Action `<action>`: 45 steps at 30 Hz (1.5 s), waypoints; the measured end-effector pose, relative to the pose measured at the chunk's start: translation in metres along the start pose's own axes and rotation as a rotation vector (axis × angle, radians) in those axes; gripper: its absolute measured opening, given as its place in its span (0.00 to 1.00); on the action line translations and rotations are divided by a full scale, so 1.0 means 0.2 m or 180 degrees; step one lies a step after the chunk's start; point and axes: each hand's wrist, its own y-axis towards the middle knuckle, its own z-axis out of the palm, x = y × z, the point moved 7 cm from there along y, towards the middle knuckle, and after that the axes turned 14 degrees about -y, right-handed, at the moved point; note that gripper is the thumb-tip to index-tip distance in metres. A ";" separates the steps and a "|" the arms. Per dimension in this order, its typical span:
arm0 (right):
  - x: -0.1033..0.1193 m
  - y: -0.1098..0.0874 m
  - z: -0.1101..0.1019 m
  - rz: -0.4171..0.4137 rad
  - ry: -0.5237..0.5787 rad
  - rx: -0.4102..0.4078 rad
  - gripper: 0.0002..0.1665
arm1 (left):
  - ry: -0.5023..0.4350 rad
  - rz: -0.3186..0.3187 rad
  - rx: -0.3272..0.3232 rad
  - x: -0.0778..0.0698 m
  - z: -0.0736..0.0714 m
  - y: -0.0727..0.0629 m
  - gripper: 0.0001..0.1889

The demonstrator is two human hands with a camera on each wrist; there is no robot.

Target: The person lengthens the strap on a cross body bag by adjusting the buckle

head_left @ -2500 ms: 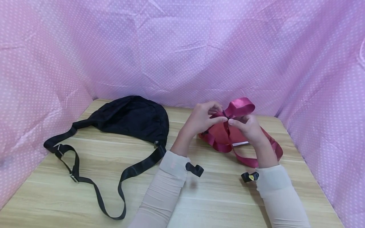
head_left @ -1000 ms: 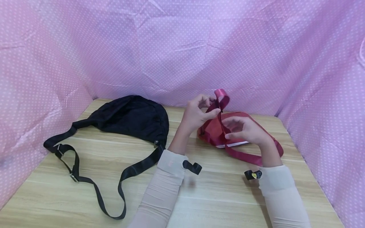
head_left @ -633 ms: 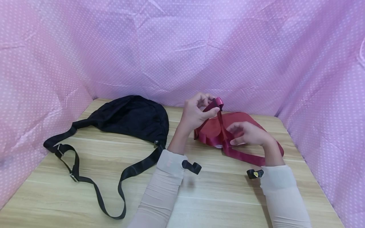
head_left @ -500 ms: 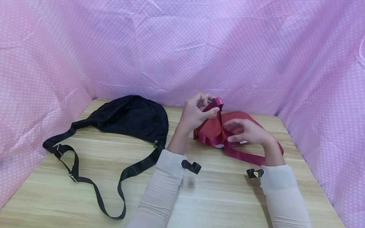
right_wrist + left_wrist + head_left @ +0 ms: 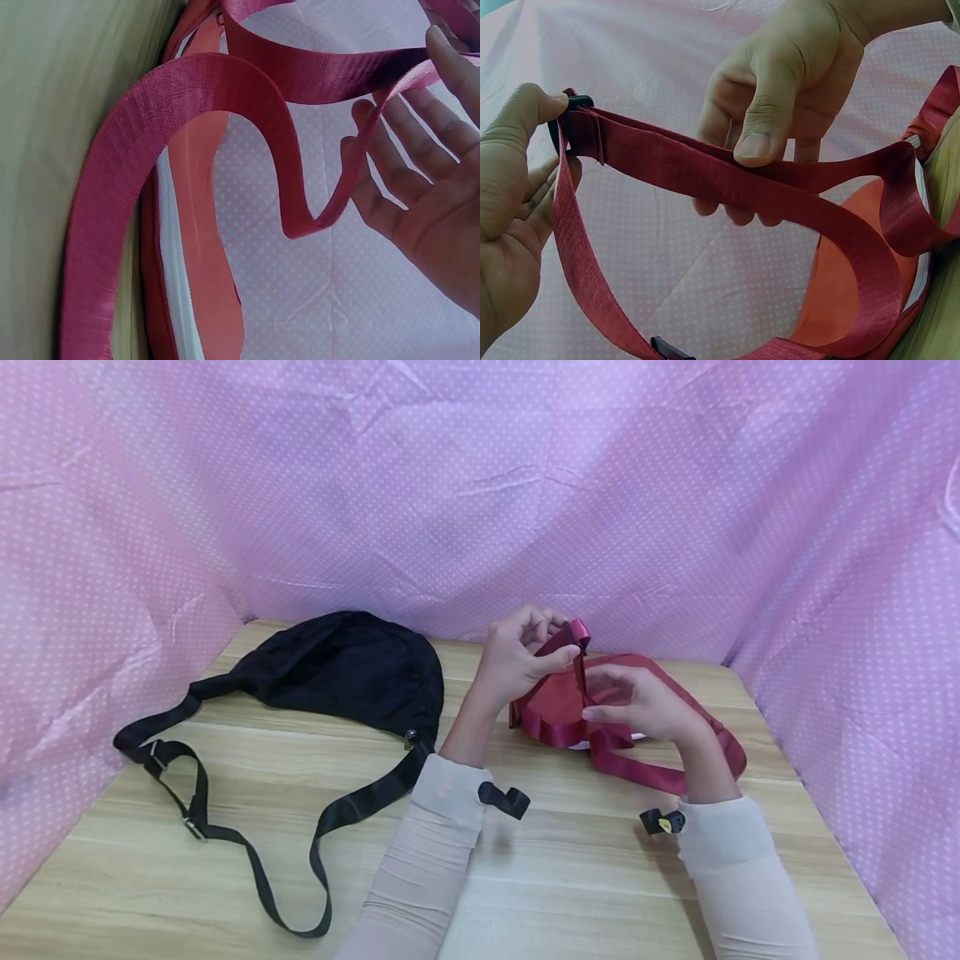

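A red waist bag with a white-edged zipper lies at the right of the table. My left hand holds its dark red strap up by a black slider buckle, which the thumb and fingers pinch. Beyond the buckle, the doubled strap stretches to my right hand, whose thumb lies on one side of the webbing and fingers on the other. In the right wrist view the strap droops in loops beside the bag. Another black fitting sits lower on the strap.
A black waist bag lies at the left, its long black strap looped toward the front of the wooden table. Pink dotted cloth hangs around the back and sides. Black bands stick out from both cuffs.
Both hands were together at the buckle; the right hand has since moved down the strap, dipped, then risen slightly leftward. The left hand has shifted a little up and left. The upper strap loop shrank.
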 end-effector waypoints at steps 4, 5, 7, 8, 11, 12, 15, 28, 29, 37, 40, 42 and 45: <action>-0.01 0.00 -0.02 0.0058 -0.0073 -0.0085 0.27 | -0.0040 -0.0029 -0.0011 0.00 0.00 0.00 0.20; -0.02 -0.01 -0.02 0.0081 -0.0091 -0.0099 0.27 | -0.0044 -0.0025 -0.0012 0.00 0.00 0.00 0.20; -0.03 -0.01 -0.03 0.0108 -0.0138 -0.0111 0.26 | -0.0046 -0.0006 -0.0011 0.00 0.00 0.00 0.21; -0.04 -0.01 -0.04 0.0123 -0.0155 -0.0115 0.27 | -0.0045 0.0010 -0.0008 -0.01 0.00 0.00 0.21; -0.06 -0.01 -0.04 0.0185 -0.0210 -0.0110 0.27 | -0.0037 0.0066 -0.0009 -0.01 0.00 0.01 0.22; -0.07 -0.01 -0.04 0.0212 -0.0218 -0.0101 0.27 | -0.0052 0.0069 -0.0020 0.00 0.00 0.01 0.22; -0.09 -0.01 -0.03 0.0278 -0.0227 -0.0064 0.27 | -0.0089 0.0061 -0.0073 0.00 0.00 0.01 0.22; -0.14 -0.03 -0.03 0.0342 -0.0166 0.0026 0.22 | -0.0240 -0.0038 -0.0107 0.01 -0.01 0.00 0.22; -0.14 -0.03 -0.03 0.0328 -0.0093 0.0022 0.22 | -0.0239 -0.0043 -0.0106 0.01 -0.01 0.00 0.22; -0.20 -0.07 -0.07 0.0369 0.0352 0.0018 0.23 | -0.0226 -0.0013 -0.0016 -0.03 -0.03 0.01 0.23; -0.21 -0.08 -0.07 0.0363 0.0447 0.0038 0.24 | -0.0232 -0.0096 0.0059 -0.03 -0.03 0.01 0.22; -0.21 -0.08 -0.08 0.0357 0.0480 0.0044 0.24 | -0.0136 -0.0134 0.0158 -0.03 -0.03 0.02 0.21; -0.21 -0.09 -0.08 0.0316 0.0472 0.0051 0.22 | 0.0092 -0.0236 0.0394 -0.05 -0.04 0.04 0.19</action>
